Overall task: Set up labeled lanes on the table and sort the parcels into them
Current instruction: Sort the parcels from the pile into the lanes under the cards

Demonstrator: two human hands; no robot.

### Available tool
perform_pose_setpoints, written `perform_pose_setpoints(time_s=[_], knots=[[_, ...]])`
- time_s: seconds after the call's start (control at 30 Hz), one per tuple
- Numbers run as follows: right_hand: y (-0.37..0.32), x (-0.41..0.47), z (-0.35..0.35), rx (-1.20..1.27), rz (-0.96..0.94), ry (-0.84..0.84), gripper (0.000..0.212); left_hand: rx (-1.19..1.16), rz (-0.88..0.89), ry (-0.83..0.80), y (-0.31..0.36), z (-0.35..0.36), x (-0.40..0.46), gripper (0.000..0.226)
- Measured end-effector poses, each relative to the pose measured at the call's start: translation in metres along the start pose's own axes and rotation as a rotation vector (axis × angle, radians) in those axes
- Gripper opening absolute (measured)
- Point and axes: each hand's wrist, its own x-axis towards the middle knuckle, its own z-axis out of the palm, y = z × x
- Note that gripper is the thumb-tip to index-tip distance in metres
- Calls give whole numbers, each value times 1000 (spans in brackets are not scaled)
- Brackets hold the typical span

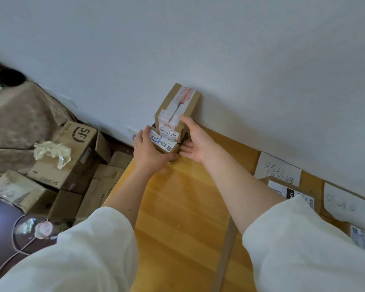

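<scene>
Two cardboard parcels sit stacked at the far left corner of the wooden table (183,207), hard against the white wall (177,39). The upper parcel (177,108), sealed with printed tape, rests on a smaller lower parcel (167,145) bearing a white shipping label and a blue-outlined handwritten tag.

The left hand (150,150) cups the lower parcel's left side, fingers curled round it and thumb lying along its top edge. The right hand (195,142) is spread wider: its thumb presses the near right edge of the upper parcel while its fingers reach beneath, toward the lower parcel's right side. Both hands have hold of the stack; the grip looks meant to square the two boxes together and keep the top one from sliding, since it overhangs the smaller box below.

Along the wall edge to the right, a handwritten paper label (279,168) stands upright, marking a lane, with a labelled box (293,191) lying just before it. A second paper label (346,204) stands further right. Stacking at the corner probably saves room within this lane.

Beside the table's left edge, on the floor, SF Express cartons (72,152) await, one topped with crumpled paper (52,151).
</scene>
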Motion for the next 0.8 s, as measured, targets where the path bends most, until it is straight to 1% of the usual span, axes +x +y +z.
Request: perform_pose_setpoints(time_s=[0.1,0.23,0.3,0.37,0.43,0.63,0.7,0.77,0.8], knots=[[-1,-3,-4,16,5,4,29,-28,-1,37,0,4,-5,123],[4,-14,-12,-25,-7,-2,30,-30,-24,74,0,8,-29,120],[11,-22,-15,-55,-18,-1,26,-23,-28,84,-1,11,-46,120],[23,-34,-19,-86,-36,3,21,-31,-30,87,-3,15,-68,120],[38,-49,-25,-104,-45,18,21,-37,-59,81,-6,20,-93,120],[93,-101,-44,-101,-16,12,15,-17,-118,81,-19,28,-173,122],[109,-115,-48,-100,-5,18,20,-6,-130,81,-21,28,-196,121],[120,-128,-50,-114,0,34,32,11,-145,90,-22,28,-215,121],[123,-135,-50,-127,-2,43,35,18,-157,92,-22,28,-223,121]])
